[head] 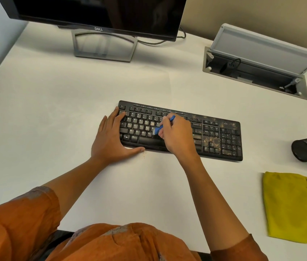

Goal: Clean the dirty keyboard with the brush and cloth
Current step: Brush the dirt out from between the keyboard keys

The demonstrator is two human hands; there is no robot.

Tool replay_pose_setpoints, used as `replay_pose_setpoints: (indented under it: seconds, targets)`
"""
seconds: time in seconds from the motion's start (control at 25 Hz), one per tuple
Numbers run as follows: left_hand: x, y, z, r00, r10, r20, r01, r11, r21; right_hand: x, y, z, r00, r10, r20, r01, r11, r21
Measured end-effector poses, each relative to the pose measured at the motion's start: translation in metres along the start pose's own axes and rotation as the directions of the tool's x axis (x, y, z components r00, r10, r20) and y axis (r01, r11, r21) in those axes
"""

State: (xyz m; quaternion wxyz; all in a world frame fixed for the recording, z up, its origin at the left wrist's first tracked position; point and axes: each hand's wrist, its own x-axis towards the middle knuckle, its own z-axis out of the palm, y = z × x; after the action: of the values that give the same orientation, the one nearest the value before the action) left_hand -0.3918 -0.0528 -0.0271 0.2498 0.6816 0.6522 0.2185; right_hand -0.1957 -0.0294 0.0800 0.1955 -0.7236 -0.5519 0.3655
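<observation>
Our right hand (177,134) pinches the brush (158,129) mid-keyboard (218,136); left hand (111,140) flat, bracing its left end. Cloth (292,206) lies near right. Risk: hard strokes flick grit onto the surface (54,110).

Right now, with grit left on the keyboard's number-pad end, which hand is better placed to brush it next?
The right hand. It already grips the blue brush over the middle keys, nearer the speckled right end of the keyboard. The left hand lies flat on the keyboard's left end, apparently steadying it.
</observation>
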Motion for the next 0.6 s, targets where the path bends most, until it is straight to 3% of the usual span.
replay_pose_setpoints:
  seconds: [0.16, 0.24, 0.36, 0.52, 0.6]
  targets:
    - [-0.0001, -0.0005, 0.0007, 1.0, -0.006, -0.001, 0.006, 1.0, 0.004, -0.002, 0.0009, 0.0068, 0.997, 0.007, 0.073, 0.0, 0.995, -0.096]
    - [0.0, -0.0005, 0.0004, 1.0, -0.002, -0.004, 0.002, 1.0, 0.01, 0.0008, 0.0002, 0.0046, 0.996, 0.039, 0.083, -0.035, 0.998, -0.057]
    - [-0.0006, -0.0006, 0.0002, 1.0, -0.009, -0.004, 0.009, 1.0, 0.006, 0.0004, 0.0005, 0.0083, 0.999, -0.002, -0.032, 0.002, 1.0, -0.003]
    - [-0.0001, -0.0014, 0.0006, 1.0, -0.002, -0.008, 0.003, 1.0, 0.015, 0.0004, 0.0039, 0.0069, 0.996, 0.056, 0.069, -0.057, 0.998, 0.01]
    - [0.0, -0.0002, 0.0007, 1.0, 0.001, -0.005, -0.001, 1.0, 0.016, 0.001, 0.0038, 0.0062, 0.998, 0.062, -0.001, -0.061, 0.995, 0.084]
